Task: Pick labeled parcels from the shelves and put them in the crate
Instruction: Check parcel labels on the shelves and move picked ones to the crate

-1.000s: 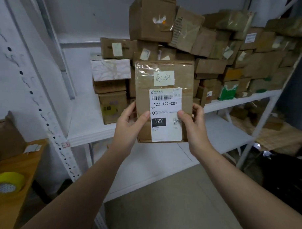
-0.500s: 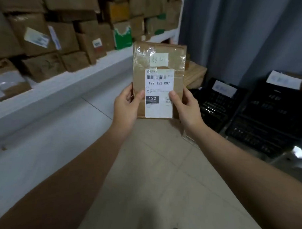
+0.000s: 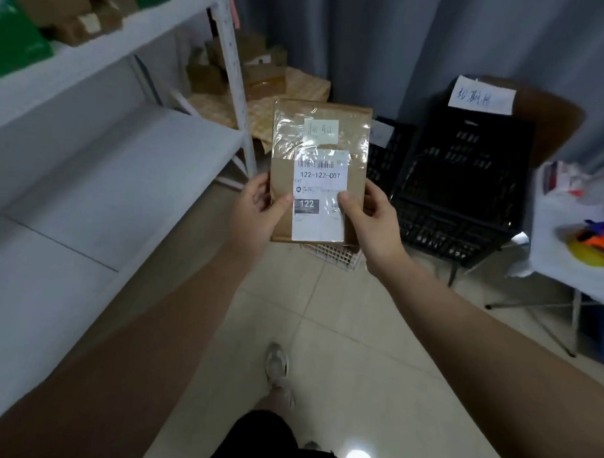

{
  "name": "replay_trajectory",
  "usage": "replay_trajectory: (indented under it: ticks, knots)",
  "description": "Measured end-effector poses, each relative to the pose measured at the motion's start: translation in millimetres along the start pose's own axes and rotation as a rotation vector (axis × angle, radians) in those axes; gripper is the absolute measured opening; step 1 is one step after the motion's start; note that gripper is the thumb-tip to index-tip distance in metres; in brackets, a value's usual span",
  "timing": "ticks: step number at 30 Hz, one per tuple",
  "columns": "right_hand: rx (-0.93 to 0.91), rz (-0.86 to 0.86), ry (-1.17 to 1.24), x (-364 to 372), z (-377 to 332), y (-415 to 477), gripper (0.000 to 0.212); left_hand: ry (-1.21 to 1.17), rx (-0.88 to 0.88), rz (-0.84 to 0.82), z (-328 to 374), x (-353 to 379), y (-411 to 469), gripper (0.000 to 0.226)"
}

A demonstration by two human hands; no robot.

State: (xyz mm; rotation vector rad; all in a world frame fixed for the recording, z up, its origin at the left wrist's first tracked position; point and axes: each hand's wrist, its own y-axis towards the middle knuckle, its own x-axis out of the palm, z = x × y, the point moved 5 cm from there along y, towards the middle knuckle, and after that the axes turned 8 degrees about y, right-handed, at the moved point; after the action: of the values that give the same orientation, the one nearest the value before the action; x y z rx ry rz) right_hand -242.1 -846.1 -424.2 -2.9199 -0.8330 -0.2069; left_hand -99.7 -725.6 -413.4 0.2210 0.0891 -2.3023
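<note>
1. I am turning away from the shelves (image 3: 129, 48). A second ago the parcel (image 3: 319, 126) was in front of the stacked cartons at mid-frame. Now the shelving is sliding off to the upper left, and the black crate (image 3: 466, 186) is coming into view at centre right.
2. I am still gripping the parcel with both hands. My left hand (image 3: 260, 206) is pinching its lower left edge and my right hand (image 3: 369, 214) its lower right edge. Both thumbs are pressing on the front and the fingers are curling behind.
3. I am holding the parcel upright in the air at frame centre, with its white label (image 3: 320, 195) reading 122-122-C07 towards me. It is not touching the crate or the shelves.
4. As I judge it, the pick is done and I am carrying the parcel across; the drop into the crate is not yet done.
5. A paper sign (image 3: 481, 96) is hanging on the crate's far rim, and a smaller black crate (image 3: 388, 160) is standing just to its left.
6. My shoe (image 3: 277, 363) is stepping over a pale tiled floor (image 3: 342, 316). A white basket (image 3: 330, 253) is showing just below the parcel.
7. A grey curtain (image 3: 368, 42) is closing off the top of the frame, and a cluttered white table (image 3: 566, 265) is sitting at the right edge.
</note>
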Motion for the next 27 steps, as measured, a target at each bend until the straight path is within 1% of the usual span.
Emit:
replay_trajectory:
  ticks: [7,10,14,19,23,27]
  knots:
    - [0.074,0.077,0.003,5,16,135,0.060,0.052,0.000,-0.243,-17,39,147,0.052]
    - [0.107,0.119,-0.004,13,22,194,0.061,0.129,-0.016,-0.331,-23,49,213,0.063]
    - [0.119,0.178,-0.033,14,31,268,0.065,0.180,-0.024,-0.345,-27,68,290,0.061]
    - [0.183,0.239,-0.025,-3,50,351,0.063,0.282,-0.034,-0.342,-37,111,375,0.060]
    - [0.244,0.289,-0.070,-30,78,426,0.061,0.337,-0.070,-0.379,-68,160,446,0.058]
    - [0.340,0.322,-0.116,-59,121,496,0.060,0.379,-0.131,-0.397,-117,210,512,0.057]
